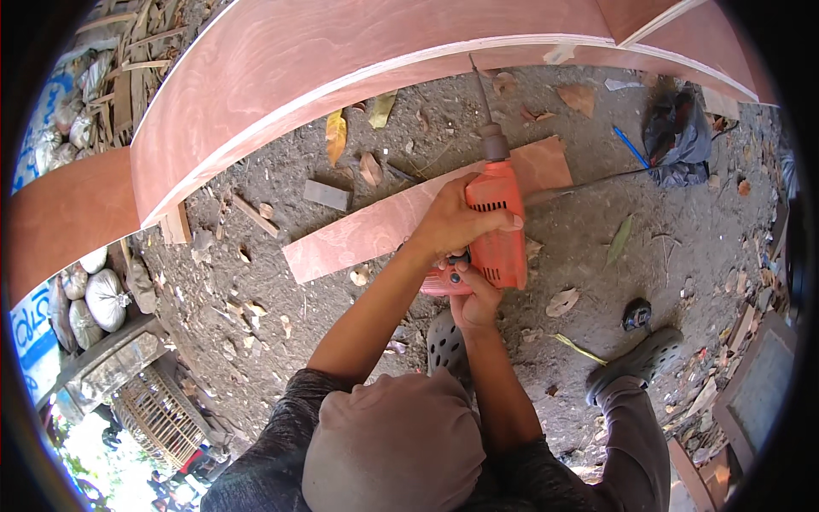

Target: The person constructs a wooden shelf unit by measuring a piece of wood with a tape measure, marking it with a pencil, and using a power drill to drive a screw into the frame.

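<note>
A red power drill with a long dark bit points away from me. My left hand is wrapped over its body, thumb across the top. Lower down, my right hand closes round the rear handle, its fingertips partly hidden. The bit's tip reaches the pale edge of a large curved plywood structure; I cannot tell whether it touches the wood. Under the drill, a reddish plywood strip lies slanted on the ground.
On the dirt ground are dry leaves, a small grey block, a black plastic bag and a blue pen-like stick. A dark cord trails right of the drill. Filled sacks and a slatted cage stand at left.
</note>
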